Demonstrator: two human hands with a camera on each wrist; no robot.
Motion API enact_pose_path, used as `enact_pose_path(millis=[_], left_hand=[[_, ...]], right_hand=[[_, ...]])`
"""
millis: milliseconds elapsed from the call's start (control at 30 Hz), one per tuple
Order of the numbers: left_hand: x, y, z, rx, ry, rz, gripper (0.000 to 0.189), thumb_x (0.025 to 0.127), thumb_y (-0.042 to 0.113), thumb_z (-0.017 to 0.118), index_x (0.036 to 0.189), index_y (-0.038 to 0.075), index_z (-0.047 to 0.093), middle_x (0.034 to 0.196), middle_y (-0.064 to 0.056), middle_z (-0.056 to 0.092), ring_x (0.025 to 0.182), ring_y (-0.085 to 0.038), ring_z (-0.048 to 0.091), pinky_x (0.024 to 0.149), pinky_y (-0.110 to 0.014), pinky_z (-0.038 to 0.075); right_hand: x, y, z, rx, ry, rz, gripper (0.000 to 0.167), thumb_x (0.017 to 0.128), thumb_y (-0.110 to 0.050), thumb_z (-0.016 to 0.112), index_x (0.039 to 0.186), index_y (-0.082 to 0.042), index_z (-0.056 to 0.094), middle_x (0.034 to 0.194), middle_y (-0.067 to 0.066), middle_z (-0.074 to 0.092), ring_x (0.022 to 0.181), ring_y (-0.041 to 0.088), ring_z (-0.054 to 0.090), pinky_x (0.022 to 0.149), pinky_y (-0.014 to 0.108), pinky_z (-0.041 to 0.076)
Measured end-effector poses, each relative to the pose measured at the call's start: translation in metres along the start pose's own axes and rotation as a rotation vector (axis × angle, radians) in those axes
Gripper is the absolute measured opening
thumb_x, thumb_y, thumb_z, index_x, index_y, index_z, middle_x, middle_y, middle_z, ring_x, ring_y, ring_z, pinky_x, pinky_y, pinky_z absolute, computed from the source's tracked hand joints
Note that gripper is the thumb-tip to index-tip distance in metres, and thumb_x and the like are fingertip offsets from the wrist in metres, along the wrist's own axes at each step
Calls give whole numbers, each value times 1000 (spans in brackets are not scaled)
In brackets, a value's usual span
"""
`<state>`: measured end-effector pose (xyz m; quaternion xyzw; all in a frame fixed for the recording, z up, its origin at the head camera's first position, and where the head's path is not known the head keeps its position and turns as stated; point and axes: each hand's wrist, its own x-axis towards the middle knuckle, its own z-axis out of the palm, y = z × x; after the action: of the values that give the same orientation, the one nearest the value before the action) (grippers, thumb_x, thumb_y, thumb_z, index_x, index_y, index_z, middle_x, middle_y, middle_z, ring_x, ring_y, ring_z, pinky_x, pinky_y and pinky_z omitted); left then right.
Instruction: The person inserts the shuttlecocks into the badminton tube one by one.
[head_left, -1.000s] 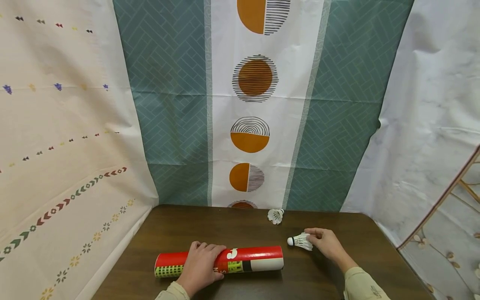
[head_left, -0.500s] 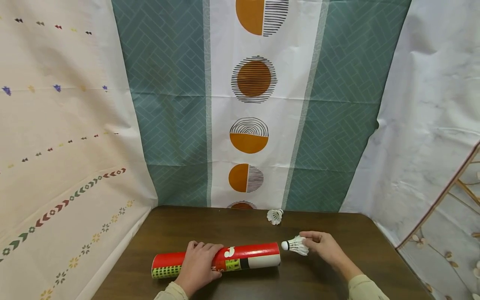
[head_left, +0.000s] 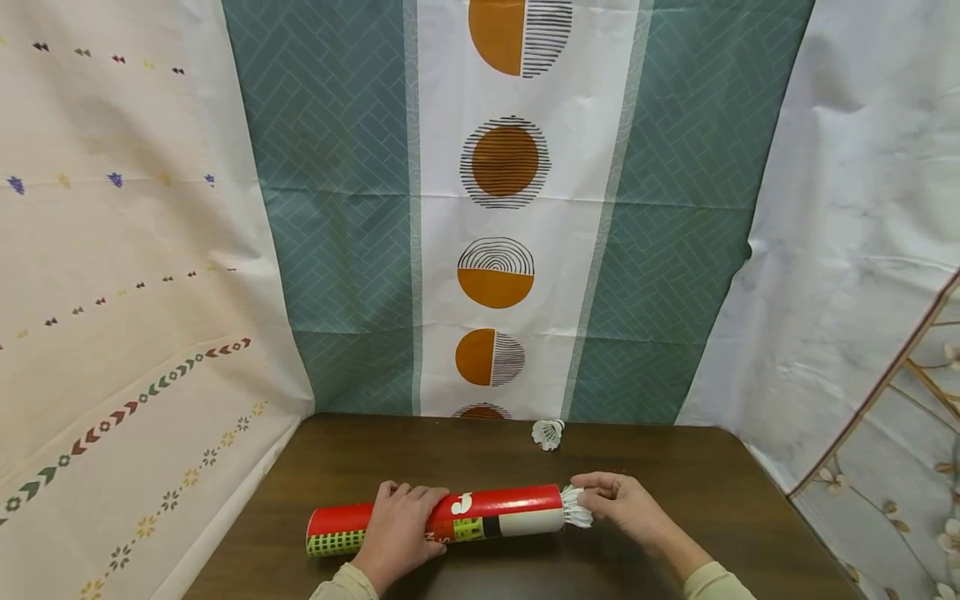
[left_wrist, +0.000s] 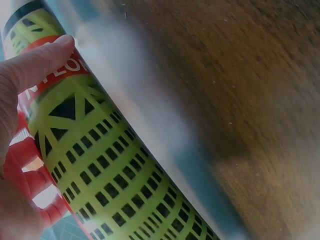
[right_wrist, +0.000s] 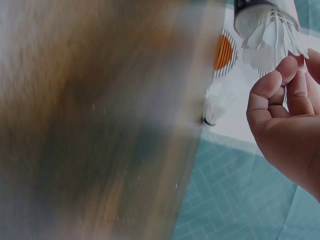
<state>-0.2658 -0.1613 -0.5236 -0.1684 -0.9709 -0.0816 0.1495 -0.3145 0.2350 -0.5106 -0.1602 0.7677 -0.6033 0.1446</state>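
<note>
A red, green and white shuttlecock tube (head_left: 517, 500) lies on its side on the dark wooden table. My left hand (head_left: 401, 529) grips it around the middle; the left wrist view shows the thumb (left_wrist: 55, 52) across the printed green side (left_wrist: 115, 170). At the tube's right end, a white feathered shuttlecock (head_left: 576, 507) has its cork inside the opening and its skirt sticking out. My right hand (head_left: 626, 508) pinches the skirt's edge, which the right wrist view shows at the tube mouth (right_wrist: 250, 22).
A second shuttlecock (head_left: 548, 434) lies near the back edge of the table (head_left: 420, 450). Patterned cloths (head_left: 337, 250) hang behind and at both sides of the table.
My right hand has moved left with the shuttlecock, and its cork end has gone into the tube. My left hand has stayed on the tube.
</note>
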Motion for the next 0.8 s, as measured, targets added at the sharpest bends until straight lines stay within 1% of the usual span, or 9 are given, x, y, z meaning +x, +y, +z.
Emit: enact_pose_path(millis=[167,333,433,567,667,800], left_hand=[[-2,2,-1,25,40,30,74,65,49,100,128,23,73,113,3,80,98,-22,72,94,-53,46],[-3,4,-1,39,65,45,74,65,49,100,128,23,73,114,4,80,98,-21,72,94,-53,46],[-3,4,-1,38,66,47,74,65,49,100,129,24,72,114,4,80,98,-21,72,94,-53,46],[-1,6,-2,27,53,44,74,65,50,99,129,24,72,115,4,80,98,-21,71,94,-53,45],[0,7,-2,21,48,40,75,66,51,99,130,24,71,116,4,80,99,-22,72,94,-54,45],[-1,8,-3,11,50,35,76,66,51,99,131,24,71,117,3,80,101,-22,72,94,-53,45]], right_hand=[[-1,1,11,53,-51,-4,53,105,-19,70,146,11,54,124,8,77,100,12,70,84,31,60],[-1,3,17,74,-56,-6,56,105,-19,70,149,9,50,120,6,78,99,10,71,84,30,58],[0,4,20,96,-55,-28,57,106,-18,68,150,10,45,119,6,78,99,10,72,85,30,58],[1,3,25,143,-63,-29,58,107,-17,65,152,11,40,122,7,78,102,11,73,86,31,59],[1,2,28,185,-56,-4,60,110,-21,61,155,10,37,125,5,77,104,13,72,87,33,59],[0,-2,34,219,10,28,64,113,-33,54,159,7,35,122,-1,71,104,14,65,88,33,57]])
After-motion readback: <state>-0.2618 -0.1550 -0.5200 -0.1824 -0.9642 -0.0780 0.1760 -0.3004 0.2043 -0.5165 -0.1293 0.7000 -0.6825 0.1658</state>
